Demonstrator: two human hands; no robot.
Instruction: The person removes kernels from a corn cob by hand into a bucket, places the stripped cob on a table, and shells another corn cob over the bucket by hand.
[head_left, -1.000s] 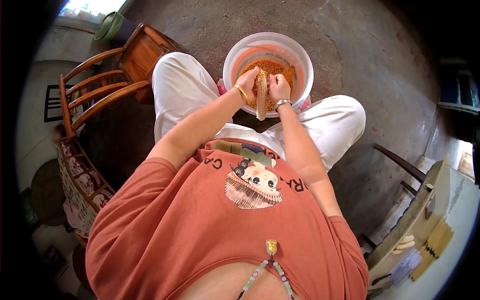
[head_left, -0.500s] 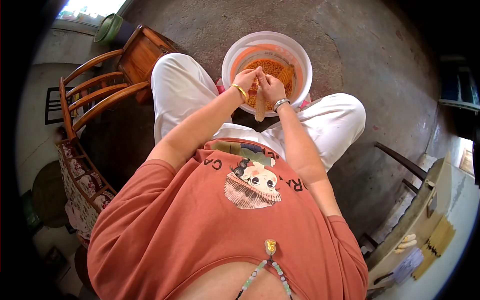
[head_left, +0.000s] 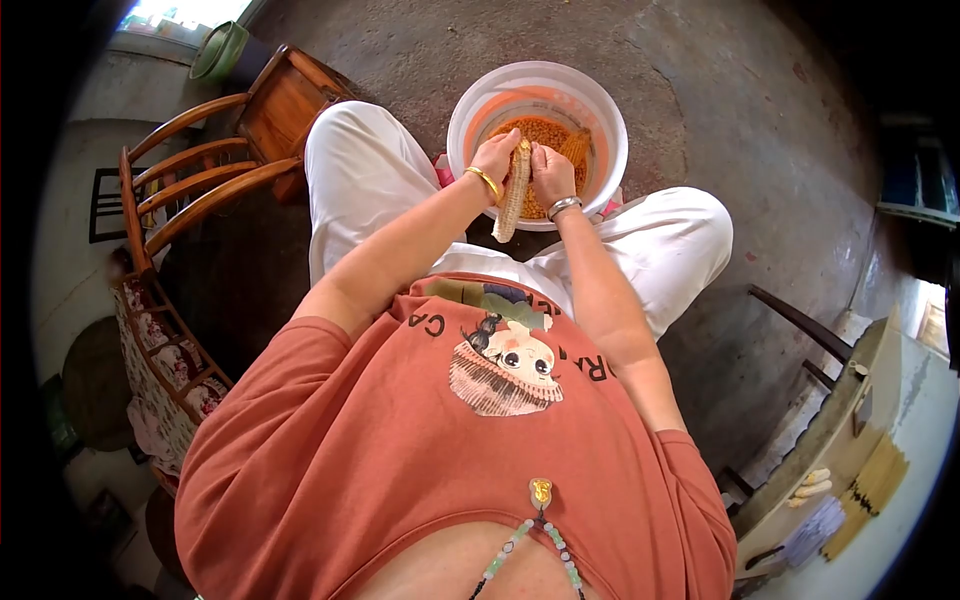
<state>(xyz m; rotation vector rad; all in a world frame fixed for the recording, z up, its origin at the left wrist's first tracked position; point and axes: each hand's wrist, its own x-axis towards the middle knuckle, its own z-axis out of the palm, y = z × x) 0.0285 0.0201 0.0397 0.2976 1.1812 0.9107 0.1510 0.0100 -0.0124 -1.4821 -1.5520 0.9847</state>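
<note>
Over the white tub between the person's knees, the left hand grips a corn cob near its upper end, fingers closed around it. The cob is pale and mostly bare along its length, with some yellow kernels left at the top, and its lower end reaches past the near rim of the tub. Half a second ago the two hands meet over the top of the cob, covering it, and the cob points straight back toward the person; now they are drawn slightly apart, the top is exposed, and the lower end swings toward the person's left. The right hand is curled just beside the cob's upper end; whether it touches the cob or holds anything, I cannot tell. Below the hands, loose orange kernels cover the tub's bottom, and a second cob, orange all over, leans near the inner wall on the right, as in the earlier frames. The wooden chair to the left stands unchanged.
</note>
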